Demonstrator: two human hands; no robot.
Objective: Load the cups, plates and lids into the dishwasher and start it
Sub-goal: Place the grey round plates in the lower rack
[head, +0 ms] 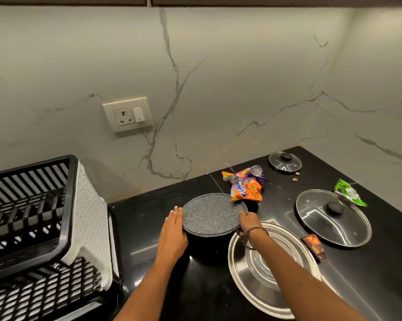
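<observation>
A stack of dark speckled plates point(212, 214) sits on the black counter point(149, 228), on top of something dark that I cannot make out. My left hand point(173, 230) lies with straight fingers against the stack's left rim. My right hand point(248, 222) grips its right rim. A large steel lid point(260, 283) lies just right of the stack, under my right forearm. A big glass lid with a black knob point(333, 221) rests further right. Near the back wall lies a small glass lid point(285, 161).
A black and white dish rack point(44, 218) stands at the left. Crumpled snack wrappers point(245, 184) lie behind the plates; a green wrapper point(349, 192) and a dark red one point(314, 246) lie near the big glass lid. A wall socket point(127, 117) is on the marble backsplash.
</observation>
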